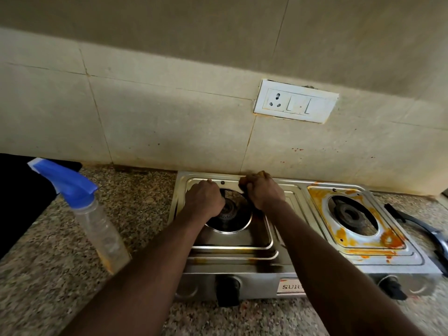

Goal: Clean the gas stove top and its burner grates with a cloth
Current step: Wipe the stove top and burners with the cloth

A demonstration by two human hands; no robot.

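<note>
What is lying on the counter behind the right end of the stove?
A dark curved piece lies on the granite counter beside the stove, possibly a removed grate, though that is uncertain. Its lower end runs out of frame, so its full shape stays unseen.

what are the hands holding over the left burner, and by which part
Cannot be told for sure. Both the left hand and the right hand are closed around something dark at the left burner, likely its rim; the fingers hide the hold.

The stove (278, 260) sits on the counter (60, 251) against the wall (169, 117), a spray bottle (97, 221) stands to its left, both hands (203, 200) (263, 190) are over its left burner (230, 212), and a socket (294, 104) is on the wall behind.
</note>
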